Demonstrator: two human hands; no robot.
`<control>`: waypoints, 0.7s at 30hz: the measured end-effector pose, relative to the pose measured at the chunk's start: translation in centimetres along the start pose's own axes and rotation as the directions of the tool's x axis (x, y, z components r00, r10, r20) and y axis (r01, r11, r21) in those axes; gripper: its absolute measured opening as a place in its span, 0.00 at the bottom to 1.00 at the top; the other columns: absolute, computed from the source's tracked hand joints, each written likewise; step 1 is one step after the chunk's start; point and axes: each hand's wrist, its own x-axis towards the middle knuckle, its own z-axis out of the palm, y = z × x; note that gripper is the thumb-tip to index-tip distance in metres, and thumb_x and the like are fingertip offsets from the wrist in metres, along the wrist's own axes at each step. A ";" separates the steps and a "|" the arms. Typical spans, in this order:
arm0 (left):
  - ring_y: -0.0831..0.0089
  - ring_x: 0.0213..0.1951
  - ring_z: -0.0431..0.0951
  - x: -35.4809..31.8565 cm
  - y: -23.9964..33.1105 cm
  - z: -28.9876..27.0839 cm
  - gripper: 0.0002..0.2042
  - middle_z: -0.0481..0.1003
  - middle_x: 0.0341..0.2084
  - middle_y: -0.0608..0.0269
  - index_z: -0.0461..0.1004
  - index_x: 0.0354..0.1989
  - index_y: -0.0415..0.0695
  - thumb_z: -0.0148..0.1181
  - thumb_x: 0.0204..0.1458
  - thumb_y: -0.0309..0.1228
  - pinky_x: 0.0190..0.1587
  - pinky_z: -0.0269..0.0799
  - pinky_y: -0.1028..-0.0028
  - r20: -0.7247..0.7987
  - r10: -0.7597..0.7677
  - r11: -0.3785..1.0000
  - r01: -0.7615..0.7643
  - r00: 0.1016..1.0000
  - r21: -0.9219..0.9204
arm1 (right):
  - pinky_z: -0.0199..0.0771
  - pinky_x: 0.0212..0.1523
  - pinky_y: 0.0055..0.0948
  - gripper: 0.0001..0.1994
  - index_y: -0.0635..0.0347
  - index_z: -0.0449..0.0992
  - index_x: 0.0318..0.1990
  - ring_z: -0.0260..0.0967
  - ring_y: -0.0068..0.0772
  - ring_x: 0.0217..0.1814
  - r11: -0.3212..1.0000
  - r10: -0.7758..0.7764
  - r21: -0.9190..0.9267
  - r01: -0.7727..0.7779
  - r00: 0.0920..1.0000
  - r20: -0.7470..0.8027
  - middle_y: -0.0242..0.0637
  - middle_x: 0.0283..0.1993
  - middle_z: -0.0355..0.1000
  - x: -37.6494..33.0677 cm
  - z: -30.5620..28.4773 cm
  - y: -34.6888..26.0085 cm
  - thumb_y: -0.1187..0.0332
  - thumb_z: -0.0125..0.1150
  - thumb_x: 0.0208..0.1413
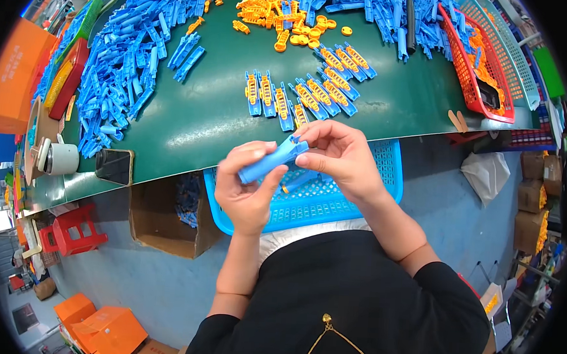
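Over the table's near edge I hold a blue plastic piece [270, 163], tilted with its far end up to the right. My left hand [248, 185] is closed round its thick, rounded lower end. The fingers of my right hand [341, 157] pinch its narrower upper end; whether a smaller part is between them is hidden. Just beyond, several blue pieces with orange ladder-like inserts [281, 105] lie in a curved row on the green table [196, 121]. Below my hands, a blue plastic basket [314, 212] holds a few blue pieces, partly covered by my hands.
Heaps of blue pieces [120, 59] fill the table's left and back. Orange parts [266, 9] are piled at the back middle. A red basket [488, 66] stands at right. A phone [114, 166] and a mug [62, 158] sit near the left edge, above a cardboard box [165, 225].
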 end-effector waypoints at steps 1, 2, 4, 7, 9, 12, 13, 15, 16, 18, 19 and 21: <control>0.66 0.40 0.75 0.4 0.2 -0.2 0.20 0.74 0.37 0.52 0.69 0.40 0.41 0.67 0.37 0.17 0.37 0.72 0.72 0.000 -0.004 1.000 0.004 1.000 0.000 | 0.69 0.47 0.26 0.11 0.67 0.72 0.36 0.67 0.27 0.45 1.000 0.003 0.001 -0.003 1.000 -0.003 0.40 0.44 0.68 0.1 -0.1 -0.1 0.84 0.62 0.43; 0.66 0.37 0.75 1.0 0.5 -0.6 0.19 0.75 0.35 0.54 0.72 0.38 0.40 0.68 0.34 0.18 0.34 0.72 0.73 0.148 0.134 0.941 -0.173 0.980 0.292 | 0.70 0.46 0.25 0.10 0.67 0.72 0.35 0.67 0.26 0.44 0.999 0.034 -0.008 -0.034 0.999 0.021 0.40 0.43 0.68 0.2 -0.1 -0.4 0.84 0.62 0.43; 0.67 0.28 0.74 2.1 1.2 -0.6 0.18 0.78 0.29 0.61 0.78 0.34 0.41 0.69 0.28 0.21 0.30 0.69 0.74 0.342 0.261 0.711 -0.420 0.903 0.564 | 0.70 0.45 0.25 0.09 0.68 0.72 0.34 0.68 0.26 0.43 0.998 0.067 -0.015 -0.067 0.997 0.044 0.39 0.42 0.68 0.2 -0.3 -0.5 0.83 0.62 0.43; 0.67 0.30 0.74 2.1 1.3 -1.1 0.18 0.78 0.31 0.59 0.77 0.36 0.42 0.69 0.30 0.20 0.34 0.70 0.74 0.395 0.239 0.702 -0.439 0.887 0.562 | 0.71 0.44 0.23 0.08 0.67 0.73 0.33 0.67 0.24 0.42 0.998 0.027 -0.067 -0.022 0.998 0.065 0.38 0.40 0.68 0.2 -0.2 -0.6 0.83 0.62 0.43; 0.68 0.28 0.73 2.2 1.1 -1.4 0.18 0.78 0.30 0.60 0.78 0.34 0.42 0.70 0.29 0.21 0.31 0.69 0.75 0.389 0.229 0.729 -0.422 0.892 0.539 | 0.71 0.42 0.21 0.09 0.68 0.72 0.34 0.67 0.23 0.42 0.995 -0.001 -0.095 0.007 0.998 0.066 0.37 0.39 0.67 0.1 0.0 -0.6 0.83 0.62 0.43; 0.70 0.26 0.72 1.5 1.2 -1.4 0.17 0.77 0.29 0.59 0.78 0.34 0.41 0.71 0.29 0.23 0.29 0.68 0.76 0.299 0.122 0.836 -0.261 0.946 0.484 | 0.71 0.42 0.22 0.11 0.69 0.73 0.36 0.67 0.24 0.41 0.925 -0.159 -0.340 0.168 0.986 0.055 0.38 0.39 0.67 -0.2 0.6 -1.1 0.83 0.62 0.42; 0.71 0.26 0.72 1.1 1.3 -1.4 0.17 0.77 0.29 0.58 0.77 0.34 0.40 0.71 0.30 0.23 0.29 0.68 0.77 0.222 0.010 0.895 -0.108 0.975 0.433 | 0.71 0.42 0.22 0.11 0.69 0.73 0.36 0.67 0.24 0.41 0.925 -0.158 -0.341 0.168 0.986 0.056 0.38 0.39 0.67 -0.1 0.5 -1.2 0.83 0.62 0.42; 0.71 0.26 0.73 0.9 1.7 -1.6 0.16 0.77 0.28 0.58 0.76 0.35 0.39 0.69 0.34 0.23 0.30 0.68 0.77 0.203 -0.132 0.917 0.042 0.970 0.396 | 0.72 0.41 0.22 0.12 0.69 0.73 0.38 0.67 0.25 0.42 0.962 -0.132 -0.230 0.148 0.988 0.084 0.38 0.39 0.68 -0.1 0.2 -1.3 0.83 0.62 0.43; 0.72 0.26 0.73 0.9 2.0 -1.6 0.15 0.76 0.27 0.57 0.76 0.37 0.38 0.68 0.37 0.24 0.30 0.68 0.77 0.193 -0.273 0.915 0.193 0.942 0.353 | 0.72 0.42 0.23 0.13 0.69 0.73 0.40 0.68 0.26 0.42 0.915 -0.168 -0.346 0.205 0.977 0.133 0.39 0.40 0.68 -0.1 -0.4 -1.3 0.83 0.61 0.43; 0.72 0.26 0.74 1.1 2.5 -1.2 0.14 0.76 0.26 0.57 0.75 0.39 0.38 0.66 0.41 0.25 0.30 0.68 0.77 0.231 -0.418 0.888 0.342 0.879 0.307 | 0.72 0.42 0.23 0.12 0.69 0.73 0.39 0.67 0.25 0.41 0.908 -0.172 -0.363 0.208 0.977 0.128 0.39 0.39 0.68 0.0 -0.6 -1.1 0.82 0.62 0.43; 0.72 0.27 0.74 1.2 2.7 -1.1 0.14 0.75 0.25 0.57 0.74 0.40 0.38 0.63 0.45 0.27 0.31 0.68 0.77 0.275 -0.546 0.834 0.482 0.792 0.268 | 0.72 0.42 0.23 0.11 0.69 0.73 0.38 0.67 0.25 0.40 0.901 -0.178 -0.377 0.213 0.976 0.124 0.39 0.38 0.68 0.1 -0.7 -1.1 0.82 0.62 0.44; 0.73 0.30 0.75 1.1 2.1 -1.7 0.13 0.75 0.28 0.57 0.71 0.42 0.37 0.57 0.51 0.30 0.33 0.68 0.77 0.429 -0.489 0.853 0.312 0.760 0.419 | 0.72 0.40 0.23 0.10 0.69 0.72 0.37 0.67 0.25 0.39 0.887 -0.197 -0.393 0.244 0.968 0.156 0.38 0.37 0.67 0.1 -0.9 -1.1 0.81 0.62 0.44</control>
